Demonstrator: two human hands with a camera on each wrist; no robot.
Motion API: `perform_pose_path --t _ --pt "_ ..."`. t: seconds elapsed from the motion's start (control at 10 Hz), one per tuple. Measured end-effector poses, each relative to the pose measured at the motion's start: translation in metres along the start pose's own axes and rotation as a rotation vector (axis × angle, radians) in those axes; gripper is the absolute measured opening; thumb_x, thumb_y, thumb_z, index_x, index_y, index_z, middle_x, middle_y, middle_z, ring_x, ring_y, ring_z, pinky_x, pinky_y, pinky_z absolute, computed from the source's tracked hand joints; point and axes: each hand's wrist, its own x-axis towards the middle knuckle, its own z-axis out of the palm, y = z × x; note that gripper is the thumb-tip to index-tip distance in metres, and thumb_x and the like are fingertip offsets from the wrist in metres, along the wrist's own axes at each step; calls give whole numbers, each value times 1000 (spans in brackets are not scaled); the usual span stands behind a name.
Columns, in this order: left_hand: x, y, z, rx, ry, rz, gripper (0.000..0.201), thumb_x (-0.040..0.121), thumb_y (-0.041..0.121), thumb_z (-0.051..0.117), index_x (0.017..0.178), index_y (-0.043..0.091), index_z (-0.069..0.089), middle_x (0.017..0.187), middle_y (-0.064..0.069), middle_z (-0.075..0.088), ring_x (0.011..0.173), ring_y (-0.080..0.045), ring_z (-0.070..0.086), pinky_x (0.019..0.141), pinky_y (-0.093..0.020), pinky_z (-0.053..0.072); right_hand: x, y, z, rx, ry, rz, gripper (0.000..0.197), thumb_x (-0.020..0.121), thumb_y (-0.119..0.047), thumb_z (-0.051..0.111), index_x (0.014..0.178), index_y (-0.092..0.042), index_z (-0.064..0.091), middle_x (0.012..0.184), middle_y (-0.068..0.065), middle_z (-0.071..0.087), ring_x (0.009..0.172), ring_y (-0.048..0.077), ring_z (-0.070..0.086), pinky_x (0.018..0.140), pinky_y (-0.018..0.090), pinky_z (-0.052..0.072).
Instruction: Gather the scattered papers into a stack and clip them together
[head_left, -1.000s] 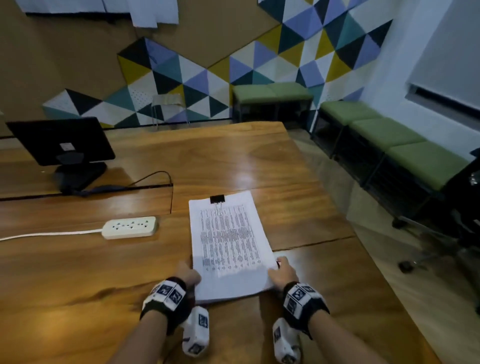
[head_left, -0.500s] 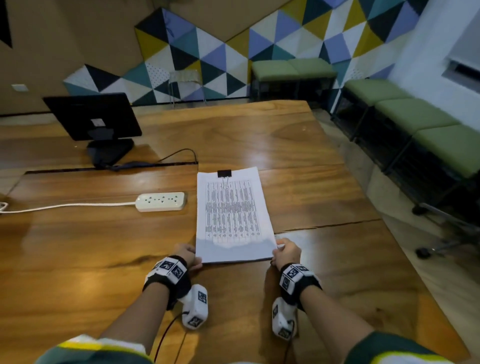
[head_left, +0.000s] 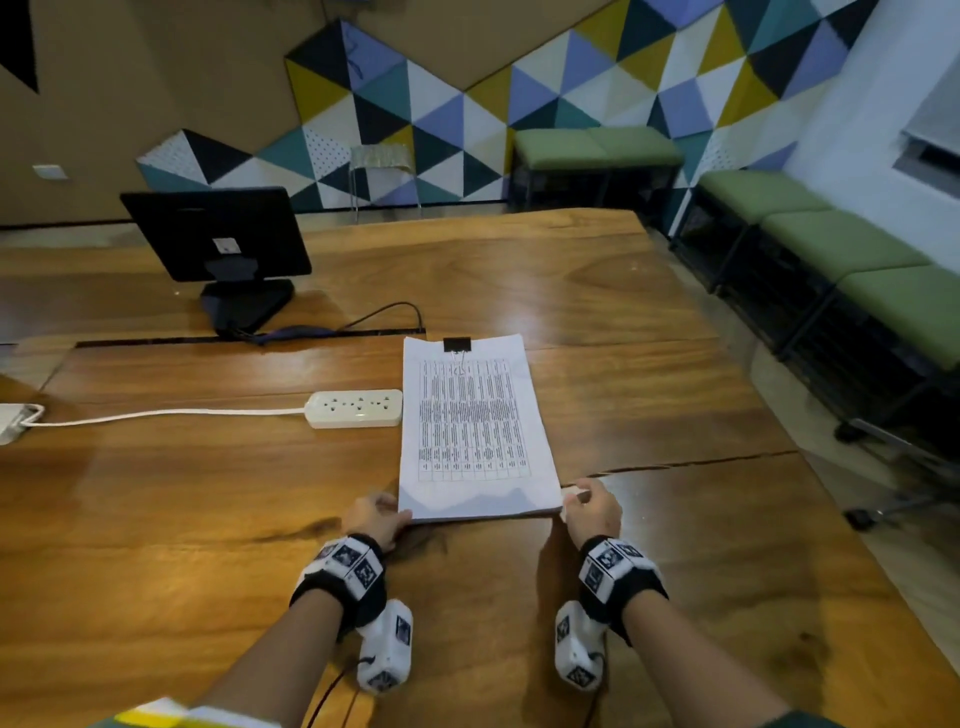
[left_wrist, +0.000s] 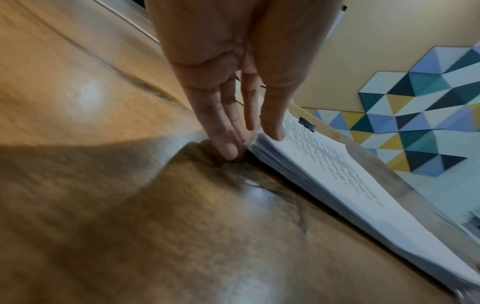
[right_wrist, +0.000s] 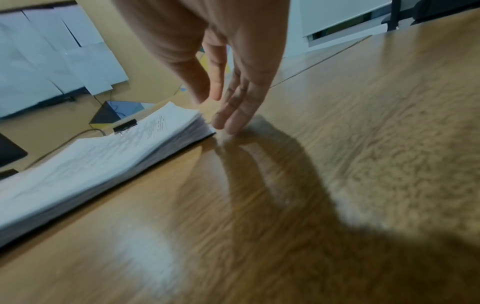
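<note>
A thick stack of printed papers lies flat on the wooden table, with a black binder clip clamped on the middle of its far edge. My left hand is at the near-left corner. In the left wrist view its straight fingers touch the table beside the stack and the thumb hovers over the top sheet. My right hand is at the near-right corner. In the right wrist view its straight fingertips rest on the table just off the stack. The clip shows there too.
A white power strip with its cord lies just left of the stack. A black monitor stands at the far left with a dark cable. The table's right edge runs close by, and green benches line the wall beyond it.
The stack has turned from a slight tilt to lie straighter in front of me. Both hands have stayed at its near corners.
</note>
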Motion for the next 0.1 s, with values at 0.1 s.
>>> perform_pose_path --t 0.1 --pt "-20 -23 -6 100 -31 110 13 79 16 67 90 12 65 84 -8 66 79 -23 62 76 -29 49 -3 11 -14 57 26 -36 24 87 -5 51 109 -4 61 103 7 60 98 25 55 92 36 46"
